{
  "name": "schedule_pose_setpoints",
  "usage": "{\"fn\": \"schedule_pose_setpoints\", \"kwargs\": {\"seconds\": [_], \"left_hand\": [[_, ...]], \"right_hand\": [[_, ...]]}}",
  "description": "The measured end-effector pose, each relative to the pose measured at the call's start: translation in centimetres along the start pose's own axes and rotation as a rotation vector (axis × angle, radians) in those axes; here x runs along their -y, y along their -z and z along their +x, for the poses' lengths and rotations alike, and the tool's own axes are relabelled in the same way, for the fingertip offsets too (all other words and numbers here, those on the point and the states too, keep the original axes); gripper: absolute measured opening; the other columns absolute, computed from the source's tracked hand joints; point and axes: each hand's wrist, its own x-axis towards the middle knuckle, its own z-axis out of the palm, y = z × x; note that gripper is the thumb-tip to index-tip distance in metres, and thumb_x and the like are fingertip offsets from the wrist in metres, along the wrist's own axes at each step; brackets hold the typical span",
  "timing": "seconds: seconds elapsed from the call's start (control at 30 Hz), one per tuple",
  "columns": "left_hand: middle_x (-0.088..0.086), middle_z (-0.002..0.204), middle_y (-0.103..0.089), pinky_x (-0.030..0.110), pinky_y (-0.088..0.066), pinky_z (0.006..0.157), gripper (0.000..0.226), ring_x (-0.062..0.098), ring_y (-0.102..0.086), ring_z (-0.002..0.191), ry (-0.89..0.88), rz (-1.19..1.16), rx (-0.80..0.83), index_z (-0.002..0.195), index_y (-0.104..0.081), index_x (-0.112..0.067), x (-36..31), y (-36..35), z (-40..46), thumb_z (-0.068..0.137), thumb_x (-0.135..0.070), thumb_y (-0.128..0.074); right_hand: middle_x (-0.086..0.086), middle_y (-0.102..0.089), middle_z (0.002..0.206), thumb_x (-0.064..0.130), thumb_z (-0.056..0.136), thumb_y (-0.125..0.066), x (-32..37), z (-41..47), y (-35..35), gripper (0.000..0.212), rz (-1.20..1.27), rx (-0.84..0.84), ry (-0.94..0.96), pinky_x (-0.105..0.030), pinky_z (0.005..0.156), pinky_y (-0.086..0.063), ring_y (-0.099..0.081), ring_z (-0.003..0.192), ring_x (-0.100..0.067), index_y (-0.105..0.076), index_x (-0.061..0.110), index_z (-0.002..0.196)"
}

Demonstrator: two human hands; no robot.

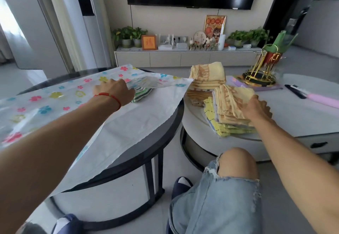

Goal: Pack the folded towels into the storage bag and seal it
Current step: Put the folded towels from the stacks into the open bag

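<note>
A clear storage bag (55, 96) printed with coloured flowers lies flat across the round dark table (170, 123). My left hand (113, 91) grips the bag's upper layer at its mouth and lifts it. A green-striped folded towel (142, 96) lies just inside the mouth. On the white table (302, 120) to the right stand two stacks of folded towels: a far yellow-orange stack (207, 78) and a near one (229, 116). My right hand (256, 109) grips the yellow towel (233, 98) on top of the near stack, its edge raised.
A gold cup rack (260, 72) with a green-wrapped item stands at the back of the white table. A pink and black tool (311, 95) lies at its right. My bare knee (236, 162) and slippers are below. A TV cabinet (183, 57) stands beyond.
</note>
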Motion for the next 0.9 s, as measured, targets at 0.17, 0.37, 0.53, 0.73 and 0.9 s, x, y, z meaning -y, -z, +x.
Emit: {"fn": "schedule_pose_setpoints", "kwargs": {"seconds": [0.17,0.37,0.53,0.73,0.9], "left_hand": [[0.014,0.112,-0.065,0.036,-0.046,0.074,0.053,0.032,-0.055,0.085,-0.01,0.034,-0.006,0.112,-0.064,-0.015,-0.2,0.1,-0.1,0.092,-0.059,-0.042],[0.013,0.109,-0.064,0.036,-0.044,0.073,0.054,0.031,-0.053,0.084,-0.024,0.035,-0.006,0.111,-0.065,-0.014,-0.1,0.0,-0.1,0.093,-0.059,-0.041],[0.009,0.094,-0.057,0.036,-0.041,0.069,0.051,0.031,-0.052,0.081,-0.027,0.034,-0.03,0.104,-0.065,-0.015,-0.1,-0.2,0.2,0.093,-0.059,-0.041],[0.016,0.108,-0.066,0.037,-0.044,0.072,0.052,0.037,-0.06,0.091,-0.038,-0.017,-0.092,0.104,-0.065,-0.016,0.5,0.3,0.9,0.093,-0.059,-0.039],[0.012,0.081,-0.058,0.032,-0.039,0.059,0.046,0.032,-0.052,0.071,0.03,-0.185,-0.017,0.083,-0.057,-0.011,1.7,2.7,1.8,0.09,-0.056,-0.047]], "right_hand": [[-0.029,-0.055,0.141,0.033,0.079,-0.088,-0.3,2.1,1.3,0.08,0.056,0.029,-0.073,-0.049,0.1,-0.048,-0.054,0.129,-0.047,-0.048,-0.004,0.139],[-0.023,-0.065,0.134,0.012,0.078,-0.089,-0.4,4.2,2.5,0.066,0.459,0.326,-0.127,-0.051,0.1,-0.054,-0.065,0.121,-0.038,-0.057,-0.007,0.132],[-0.017,-0.068,0.132,0.006,0.09,-0.074,-0.3,3.9,4.0,0.051,0.798,0.531,-0.17,-0.051,0.093,-0.054,-0.067,0.114,-0.033,-0.059,0.008,0.139],[-0.012,-0.079,0.115,0.009,0.076,-0.077,2.4,-1.6,4.8,0.04,1.062,0.849,-0.004,-0.052,0.065,-0.064,-0.077,0.102,-0.03,-0.073,0.015,0.115],[-0.016,-0.074,0.126,0.011,0.081,-0.078,7.2,-8.6,-0.2,0.04,1.168,1.203,-0.027,-0.057,0.076,-0.062,-0.074,0.11,-0.035,-0.076,0.007,0.121]]}}
